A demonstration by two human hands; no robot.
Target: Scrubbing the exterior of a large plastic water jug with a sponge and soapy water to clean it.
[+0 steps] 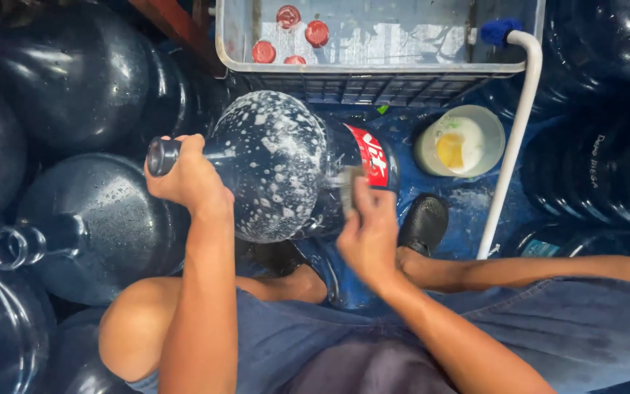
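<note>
A large dark blue water jug (275, 164) lies on its side in front of me, covered in soap foam, with a red label near its base. My left hand (187, 175) grips the jug's neck close to the mouth. Against the jug's soapy side, my right hand (366, 230) holds a scrubbing pad (345, 186), blurred by motion. I am squatting, with bare knees and blue shorts visible below.
Several other dark blue jugs (89, 226) crowd the left and right sides. A grey crate (373, 73) holding water and red caps (289, 16) stands ahead. A white pipe (512, 153), a soapy bowl (461, 142) and my black shoe (423, 222) are at right.
</note>
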